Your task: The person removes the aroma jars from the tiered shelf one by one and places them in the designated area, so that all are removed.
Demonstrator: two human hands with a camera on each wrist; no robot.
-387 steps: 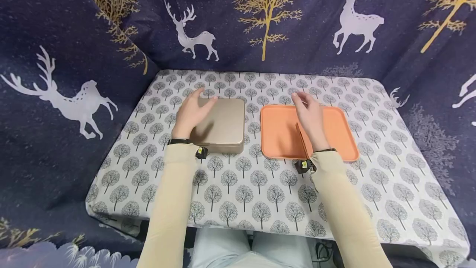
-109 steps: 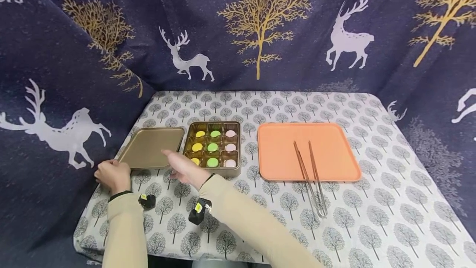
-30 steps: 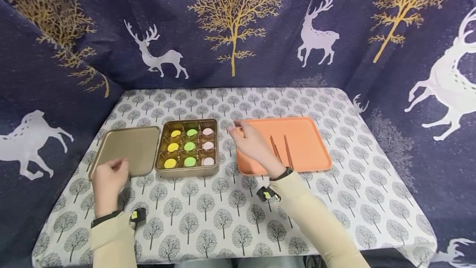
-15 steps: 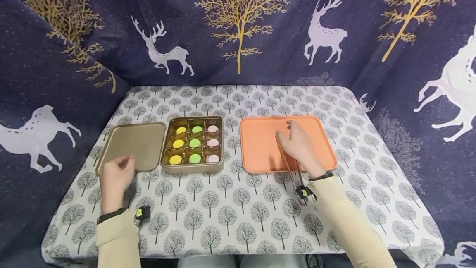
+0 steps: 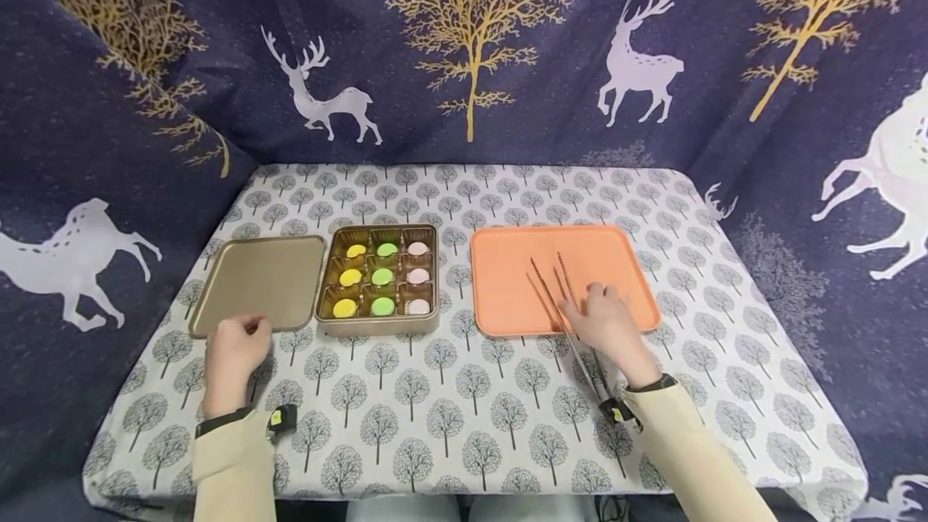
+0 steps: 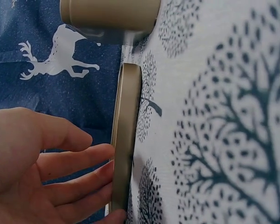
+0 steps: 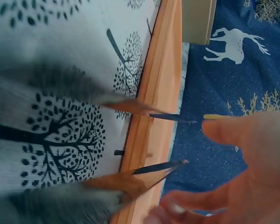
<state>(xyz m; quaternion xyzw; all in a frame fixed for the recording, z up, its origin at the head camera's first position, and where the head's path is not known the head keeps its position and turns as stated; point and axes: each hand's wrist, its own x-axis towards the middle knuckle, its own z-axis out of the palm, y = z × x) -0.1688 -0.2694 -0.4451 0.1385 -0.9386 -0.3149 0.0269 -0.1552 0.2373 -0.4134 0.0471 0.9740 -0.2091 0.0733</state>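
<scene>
In the head view, my left hand (image 5: 238,357) is at the front edge of a gold lid (image 5: 261,280). The left wrist view shows its loosely bent fingertips (image 6: 107,170) against the lid's side (image 6: 126,135). My right hand (image 5: 609,329) hangs over metal tongs (image 5: 580,353), whose tips lie above an orange tray (image 5: 500,288) with shadows set apart from them. In the right wrist view, the thumb (image 7: 219,130) and fingers stand apart, the tong arms (image 7: 121,184) reaching in between; no grip shows. The tongs' bend is partly hidden by the wrist camera.
An uncovered gold box (image 5: 377,329) stands between lid and tray. Its compartments hold several round pieces: yellow (image 5: 345,308), green (image 5: 383,307) and pale pink (image 5: 418,307). A patterned cloth (image 5: 413,425) covers the table; a dark blue curtain (image 5: 406,22) hangs behind.
The lid has come off the box and lies left of it. My right hand has moved right, then nearer the front over the tongs, whose tips now stand higher. The left hand stays by the lid.
</scene>
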